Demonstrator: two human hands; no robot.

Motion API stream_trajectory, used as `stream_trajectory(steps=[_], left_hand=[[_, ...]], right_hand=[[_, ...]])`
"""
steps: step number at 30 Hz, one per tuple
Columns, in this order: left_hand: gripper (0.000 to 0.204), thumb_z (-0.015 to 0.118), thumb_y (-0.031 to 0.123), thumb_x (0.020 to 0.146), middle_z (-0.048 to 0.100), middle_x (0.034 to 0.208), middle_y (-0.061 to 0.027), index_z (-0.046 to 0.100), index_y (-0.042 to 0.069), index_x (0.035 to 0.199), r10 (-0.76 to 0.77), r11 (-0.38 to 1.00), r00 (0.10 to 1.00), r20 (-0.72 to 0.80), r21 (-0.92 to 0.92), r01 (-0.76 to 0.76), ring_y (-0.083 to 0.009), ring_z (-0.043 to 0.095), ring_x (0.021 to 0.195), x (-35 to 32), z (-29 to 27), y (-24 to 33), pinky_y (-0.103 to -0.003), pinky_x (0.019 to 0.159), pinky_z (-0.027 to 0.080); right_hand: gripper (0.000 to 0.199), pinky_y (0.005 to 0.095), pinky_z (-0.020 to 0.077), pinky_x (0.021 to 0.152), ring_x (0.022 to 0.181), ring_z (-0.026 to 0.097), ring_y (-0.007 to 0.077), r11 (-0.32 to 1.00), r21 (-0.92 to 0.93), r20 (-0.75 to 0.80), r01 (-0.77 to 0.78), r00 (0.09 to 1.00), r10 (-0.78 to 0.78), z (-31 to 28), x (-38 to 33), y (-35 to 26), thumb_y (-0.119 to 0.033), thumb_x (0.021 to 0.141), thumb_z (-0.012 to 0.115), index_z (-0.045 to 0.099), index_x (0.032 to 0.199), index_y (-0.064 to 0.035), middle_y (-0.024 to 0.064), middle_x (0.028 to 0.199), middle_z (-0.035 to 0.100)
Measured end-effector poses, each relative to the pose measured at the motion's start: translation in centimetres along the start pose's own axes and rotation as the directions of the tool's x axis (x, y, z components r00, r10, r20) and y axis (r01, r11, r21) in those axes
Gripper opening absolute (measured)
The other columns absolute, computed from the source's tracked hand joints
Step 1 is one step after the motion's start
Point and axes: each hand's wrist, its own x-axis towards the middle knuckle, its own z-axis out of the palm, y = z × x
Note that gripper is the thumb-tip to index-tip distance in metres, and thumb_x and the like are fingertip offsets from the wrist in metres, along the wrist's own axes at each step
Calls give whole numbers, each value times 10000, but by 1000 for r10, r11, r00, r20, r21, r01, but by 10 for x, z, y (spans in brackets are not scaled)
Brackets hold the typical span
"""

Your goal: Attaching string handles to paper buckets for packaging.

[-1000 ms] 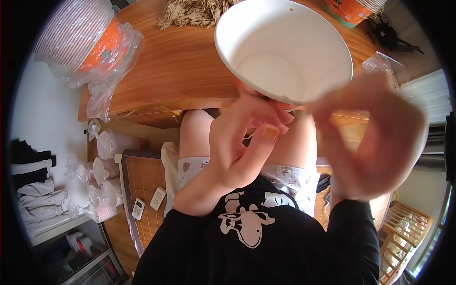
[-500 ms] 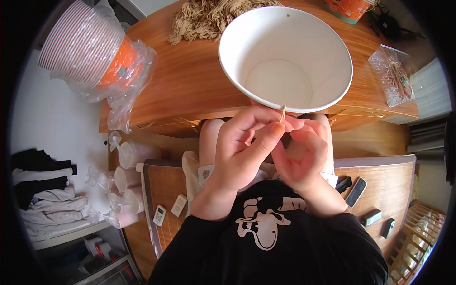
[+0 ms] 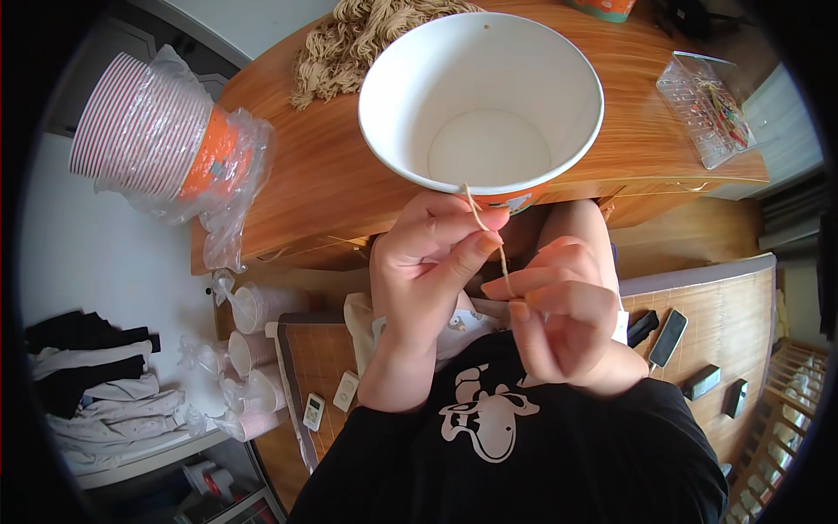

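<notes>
The left hand [image 3: 428, 253] holds a white paper cup [image 3: 482, 100] up by its near rim, fingers curled under the rim and thumb pressed toward the forefinger, pinching a thin tan string [image 3: 485, 229] that comes off the rim. The string runs down and to the right to the right hand [image 3: 559, 314], whose thumb and forefinger are closed on its lower end just below the left hand's fingertips. The cup is tipped so its open mouth faces the camera, its inside bare and white, an orange band showing under the rim. It hangs above the near edge of a wooden table [image 3: 332, 175]. On the table, behind the cup, lies a heap of tan cord [image 3: 349, 44]. To the left, a stack of cups [image 3: 153, 140] in clear plastic wrap lies on its side. At the right edge of the table sits a clear plastic box [image 3: 711, 105] with small coloured bits inside.
</notes>
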Motion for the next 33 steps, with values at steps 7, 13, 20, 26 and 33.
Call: stream_trajectory(steps=[7,13,20,26,33], left_hand=[[156,732,-5,897,727,1020,-126,735,-24,1051,-245,923,967,74,-288,256,-174,707,903,1,-5,5,-310,849,586],[140,702,-46,904,727,1000,-123,699,-52,1044,-318,843,939,128,-415,342,-158,714,880,2,-7,11,-292,844,592],[130,690,-16,929,730,1021,-110,699,-51,1055,-279,876,954,111,-377,300,-137,705,893,-2,-9,7,-251,822,579],[189,682,28,954,716,995,-74,664,-45,1127,-218,929,976,24,-301,215,-84,666,846,-2,-7,8,-195,705,528],[126,675,32,958,653,909,1,646,-10,1074,-242,832,957,158,-475,288,-14,551,766,0,-18,7,-159,675,427]], right_hand=[[423,353,433,750,784,590,217,987,-138,28,84,996,-81,16,-6,9,48,658,762,597,1028,-72,4,920,666],[364,352,436,727,816,588,227,982,-187,-54,12,998,-23,7,6,9,-16,684,826,612,970,-84,17,903,666],[345,308,417,683,822,587,173,948,-306,-92,88,988,-121,1,17,12,1,650,860,641,897,-102,32,1060,752],[426,289,410,685,812,577,153,960,-264,-149,92,980,-135,10,17,18,45,657,863,630,986,-94,-9,967,758],[405,288,422,703,808,536,180,992,-128,-125,25,991,-41,13,19,16,82,675,836,612,964,-94,7,940,751]])
